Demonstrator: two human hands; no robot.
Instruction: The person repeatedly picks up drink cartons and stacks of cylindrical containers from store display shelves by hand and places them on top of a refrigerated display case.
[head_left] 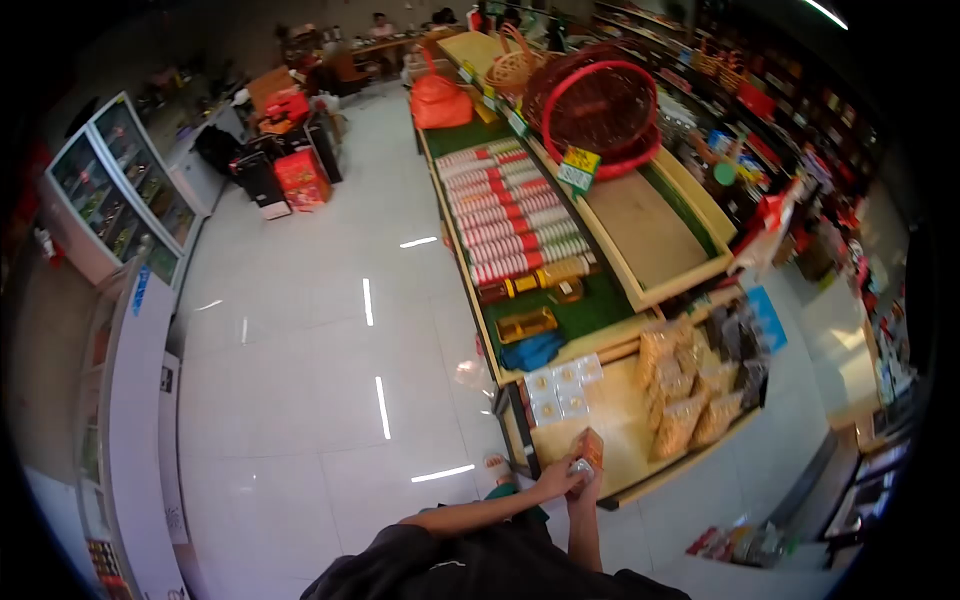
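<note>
Over the front edge of the wooden display shelf [562, 446], both hands come together around a small orange-red box [591, 447]. My right hand [587, 488] is closed on its lower part from below. My left hand [556, 479] reaches across from the left, its fingers closed at the near side of the box. Something small and silvery-white [580, 467] shows by these fingers; whether it belongs to the box I cannot tell. Several clear square packs [560, 392] lie in rows just beyond. To the right stand several bags of yellowish snacks [681, 425].
Behind lies a green-lined tray [590, 322] with rows of red-and-white packs [515, 215], a jar [568, 290] and a blue cloth-like item [532, 351]. Red-rimmed baskets [655, 100] sit higher up. Glass-door fridges [120, 175] and a counter [135, 400] line the left side of the tiled floor.
</note>
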